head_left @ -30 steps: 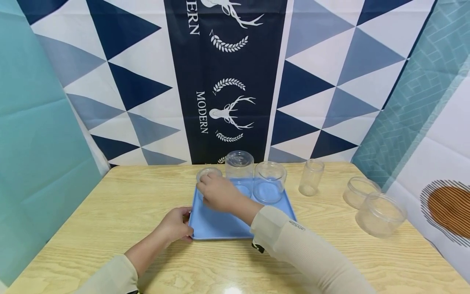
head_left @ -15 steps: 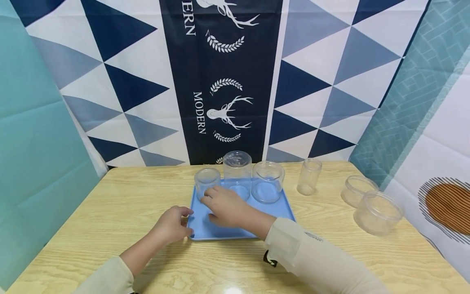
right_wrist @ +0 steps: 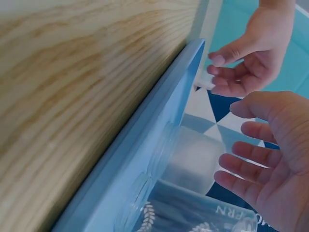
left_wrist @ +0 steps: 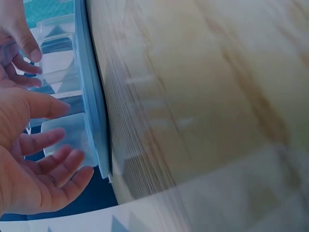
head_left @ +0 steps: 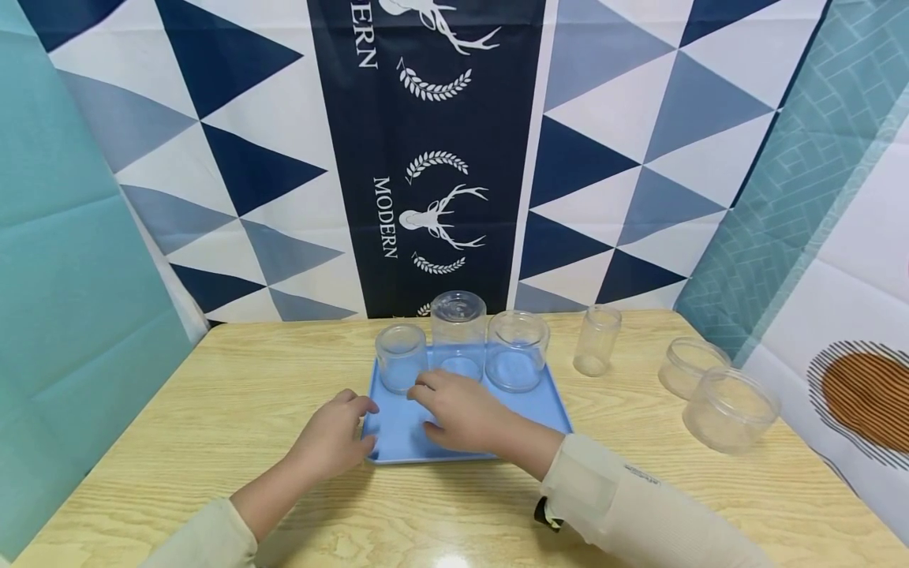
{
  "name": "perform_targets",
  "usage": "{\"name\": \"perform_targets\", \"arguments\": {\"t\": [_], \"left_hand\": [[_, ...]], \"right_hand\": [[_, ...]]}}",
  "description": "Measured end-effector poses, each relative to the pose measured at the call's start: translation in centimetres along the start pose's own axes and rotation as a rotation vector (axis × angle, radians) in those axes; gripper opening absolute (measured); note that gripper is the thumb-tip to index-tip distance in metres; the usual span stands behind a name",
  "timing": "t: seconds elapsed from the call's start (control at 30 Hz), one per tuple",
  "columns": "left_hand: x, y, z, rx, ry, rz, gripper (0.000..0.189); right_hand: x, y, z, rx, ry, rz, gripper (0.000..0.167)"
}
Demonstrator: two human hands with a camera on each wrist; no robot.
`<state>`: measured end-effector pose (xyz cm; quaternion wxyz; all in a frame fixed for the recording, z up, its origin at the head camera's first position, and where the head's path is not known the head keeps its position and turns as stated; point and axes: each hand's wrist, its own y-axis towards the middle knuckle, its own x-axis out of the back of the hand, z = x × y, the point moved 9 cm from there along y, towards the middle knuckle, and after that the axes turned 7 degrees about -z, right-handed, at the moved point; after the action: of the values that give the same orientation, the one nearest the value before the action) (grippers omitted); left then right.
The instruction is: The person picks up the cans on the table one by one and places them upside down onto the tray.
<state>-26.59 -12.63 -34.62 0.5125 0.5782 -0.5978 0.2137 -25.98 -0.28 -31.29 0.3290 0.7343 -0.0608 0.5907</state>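
Note:
Three clear jars stand in a row along the back of a blue tray (head_left: 405, 442): a small jar (head_left: 401, 359) at left, a taller jar (head_left: 458, 331) in the middle and a wide jar (head_left: 518, 351) at right. My right hand (head_left: 465, 410) hovers over the tray in front of the jars, fingers loosely bent and holding nothing. Beside the tray's left edge is my left hand (head_left: 334, 434), thumb and fingers spread apart. In the left wrist view its fingers (left_wrist: 58, 169) hold nothing and appear apart from the tray rim.
On the wooden table (head_left: 234, 394) right of the tray stand a narrow clear jar (head_left: 598, 341), a low clear jar (head_left: 692, 368) and a wider clear jar (head_left: 731, 412). Patterned cloth (head_left: 604, 158) hangs behind the table.
My right hand has come off the small left jar and drawn back to the right and nearer. My left hand has eased off the tray's left edge.

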Motion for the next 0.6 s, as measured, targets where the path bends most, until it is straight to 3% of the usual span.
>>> {"name": "perform_targets", "arguments": {"t": [0.3, 0.6], "left_hand": [[1.0, 0.0, -1.6, -0.174, 0.033, -0.112, 0.032], [1.6, -0.1, -3.3, -0.276, 0.004, -0.187, 0.033]], "right_hand": [[1.0, -2.4, -1.4, -0.072, 0.084, -0.065, 0.051], [3.3, -3.9, -2.7, -0.088, 0.080, -0.154, 0.047]]}}
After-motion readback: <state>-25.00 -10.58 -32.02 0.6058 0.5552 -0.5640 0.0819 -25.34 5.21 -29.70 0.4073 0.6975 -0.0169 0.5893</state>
